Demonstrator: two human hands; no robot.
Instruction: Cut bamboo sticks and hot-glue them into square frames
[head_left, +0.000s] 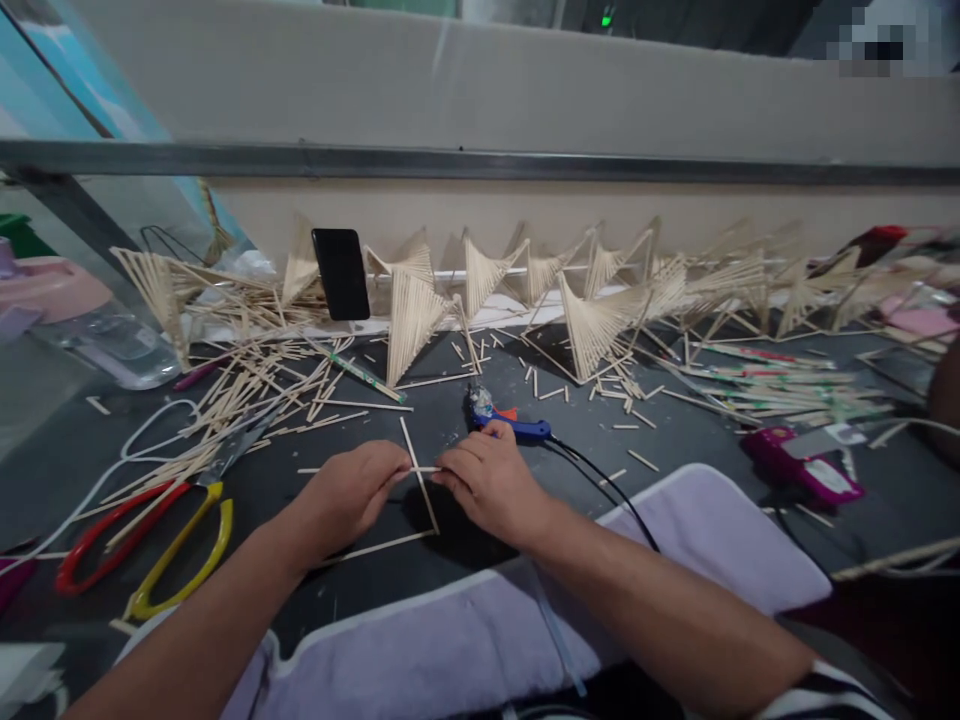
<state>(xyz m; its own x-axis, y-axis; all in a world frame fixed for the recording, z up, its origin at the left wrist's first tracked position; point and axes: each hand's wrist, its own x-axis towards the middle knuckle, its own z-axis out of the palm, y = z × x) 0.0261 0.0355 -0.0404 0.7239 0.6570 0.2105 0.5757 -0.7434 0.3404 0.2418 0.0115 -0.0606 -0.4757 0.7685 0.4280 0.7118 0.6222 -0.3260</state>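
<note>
My left hand [352, 495] and my right hand [495, 485] are both closed in a pinch on a thin wooden stick [426, 469], held level between them. This stick lies across a slanting stick [427, 502], which meets a lower stick [382, 547] at a corner on the dark table. Whether the joints are glued I cannot tell. Just beyond my right hand rests a blue glue gun [529, 430] with an orange trigger, its cable trailing right. My fingertips hide the ends of the pinched stretch.
Fan-shaped stick frames [412, 320] line the back, near a leaning black phone [342, 275]. Loose sticks [247, 385] and red-and-yellow-handled scissors [217, 490] lie left. A lilac cloth [420, 640] covers the front edge. A magenta device [802, 465] sits right; a person's arm [946, 385] shows beyond it.
</note>
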